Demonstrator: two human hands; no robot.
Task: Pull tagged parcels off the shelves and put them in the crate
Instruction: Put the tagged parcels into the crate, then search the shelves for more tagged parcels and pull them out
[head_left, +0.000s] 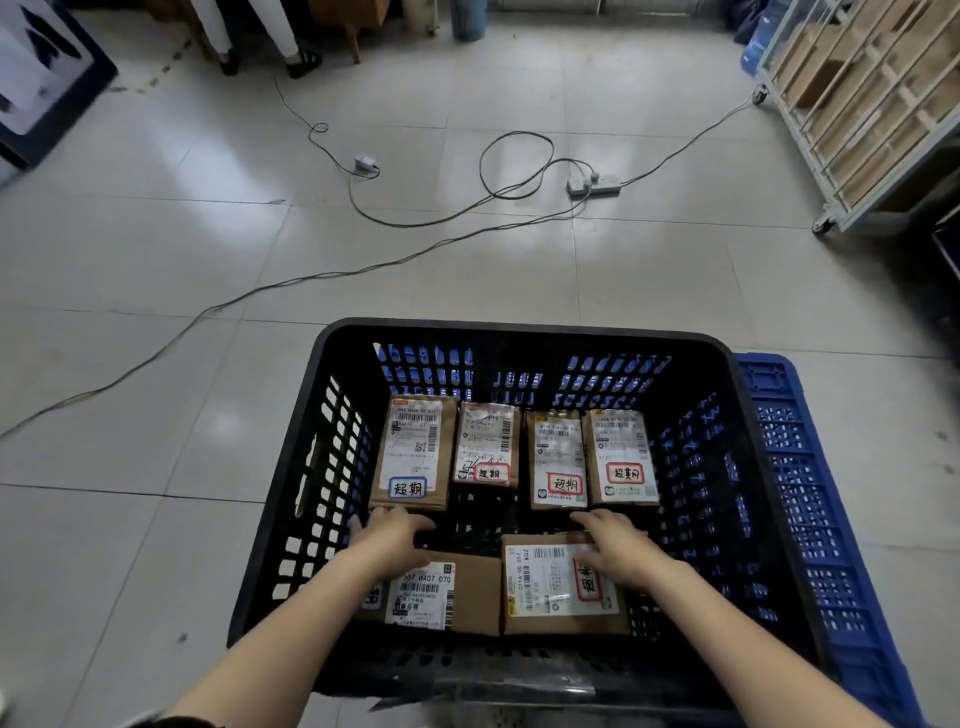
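A black slotted crate (524, 332) stands on the floor in front of me. Several brown tagged parcels lie flat on its bottom. The back row runs from a blue-tagged parcel (415, 451) on the left to a red-tagged parcel (621, 456) on the right. Two more lie at the front. My left hand (390, 540) rests flat on the far end of the front left parcel (447, 595). My right hand (615, 552) lies on the front right parcel (558, 584), covering part of its red tag. Whether either hand grips its parcel is unclear.
A blue crate (810, 499) sits under the black one, showing at the right. A wheeled shelf rack (852, 104) with cardboard boxes stands at the far right. A power strip (592, 186) and cables (311, 275) lie across the tiled floor. A person's legs (260, 31) are at the far left.
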